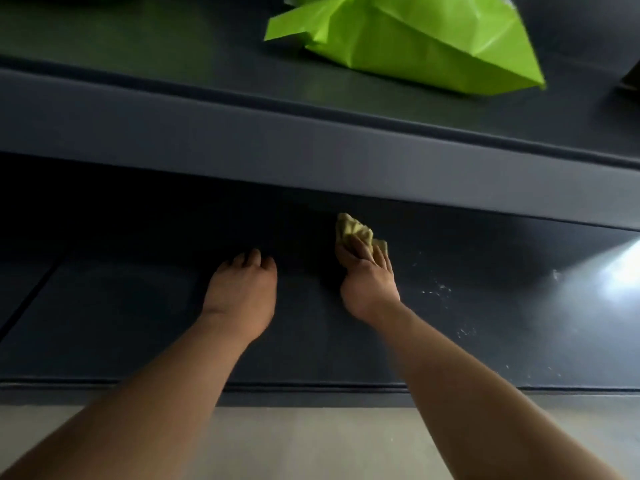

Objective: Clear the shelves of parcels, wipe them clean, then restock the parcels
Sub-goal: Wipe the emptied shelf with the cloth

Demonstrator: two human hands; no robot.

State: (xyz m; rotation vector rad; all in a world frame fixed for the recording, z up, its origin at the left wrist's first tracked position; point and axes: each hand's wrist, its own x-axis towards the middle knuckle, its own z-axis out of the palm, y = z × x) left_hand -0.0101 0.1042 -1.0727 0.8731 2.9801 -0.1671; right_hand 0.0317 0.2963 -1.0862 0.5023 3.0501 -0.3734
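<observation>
My right hand [369, 284] grips a crumpled yellow-green cloth [355, 230] and holds it down on the dark lower shelf [485, 323], near its middle. Flat on the same shelf, a little to the left, lies my left hand [242, 292] with its fingers relaxed and nothing in it. White specks of dust dot the shelf to the right of the cloth. On the upper shelf [173, 39] lies a bright green plastic parcel [415, 39], above and to the right of my hands.
The upper shelf's thick front edge [311, 147] overhangs the lower shelf and shades its back. A seam [31, 296] crosses the lower shelf at the left. Pale floor [311, 445] lies below. A dark object [630, 77] shows at the right edge.
</observation>
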